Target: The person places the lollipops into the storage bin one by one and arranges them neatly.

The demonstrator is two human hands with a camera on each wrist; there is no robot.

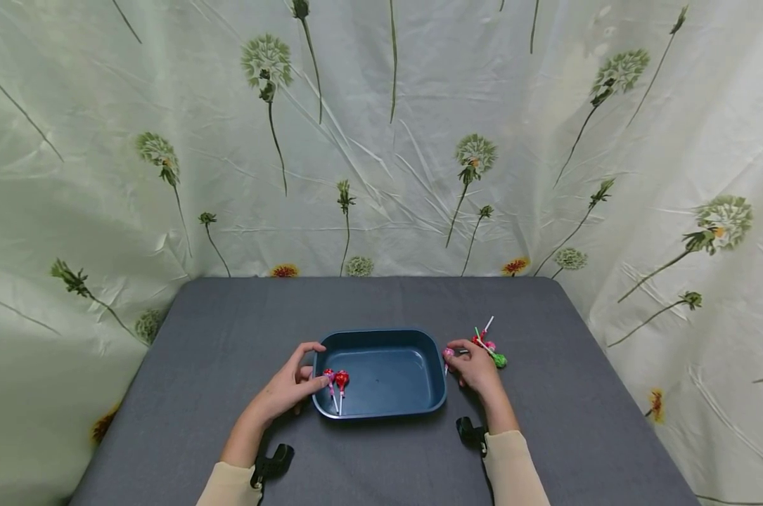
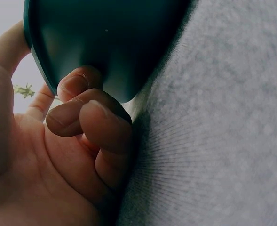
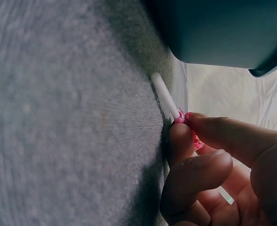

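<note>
A dark blue rectangular tray (image 1: 381, 379) sits on the table. My left hand (image 1: 283, 388) grips its left end, thumb over the rim and other fingers around the outer wall, some of them curled below it in the left wrist view. Inside the tray, by that thumb, lie a red lollipop (image 1: 342, 379) and a pink-and-red lollipop (image 1: 328, 376), white sticks pointing toward me. Just outside the tray's right wall, my right hand (image 1: 475, 367) pinches a pink-wrapped lollipop (image 3: 180, 117) between thumb and fingers. Its white stick (image 3: 164, 95) points down close to the cloth.
Several more lollipops, among them a green one (image 1: 498, 360), lie bunched just beyond my right hand. A grey cloth (image 1: 254, 309) covers the table. Behind it hangs a pale curtain (image 1: 381, 161) printed with dandelions. Black wrist mounts (image 1: 275, 462) are strapped at both cuffs.
</note>
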